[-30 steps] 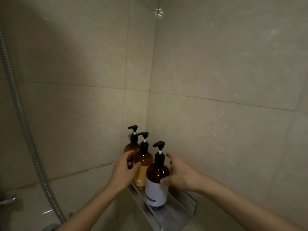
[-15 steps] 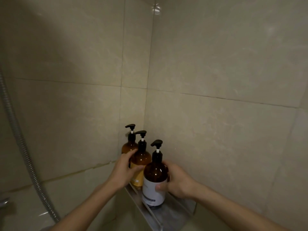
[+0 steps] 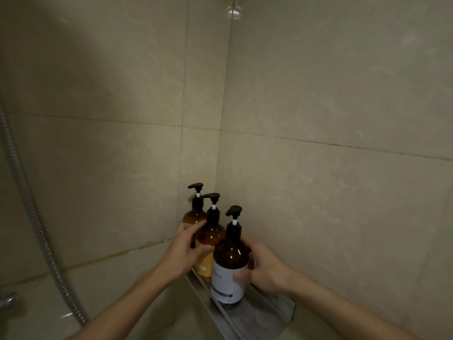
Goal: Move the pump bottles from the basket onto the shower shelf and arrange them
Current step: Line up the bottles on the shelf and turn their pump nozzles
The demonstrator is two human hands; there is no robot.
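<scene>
Three amber pump bottles with black pumps stand in a row on the metal shower shelf [image 3: 264,315] in the tiled corner. The nearest is a dark brown bottle with a white label [image 3: 229,263]; my right hand [image 3: 266,267] wraps around its right side. The middle bottle [image 3: 210,238] has a yellow label, and my left hand [image 3: 182,251] grips it from the left, fingers across its body. The back bottle [image 3: 195,214] stands in the corner, partly hidden behind the middle one. No basket is in view.
Beige tiled walls meet in a corner right behind the bottles. A metal shower hose [image 3: 31,217] hangs down the left side, with a tap fitting [image 3: 7,300] at the far left edge. The shelf's near end lies bare.
My right hand has closed from hovering beside the white-labelled bottle to gripping it. My left hand has stayed on the middle bottle. The view has shifted slightly.
</scene>
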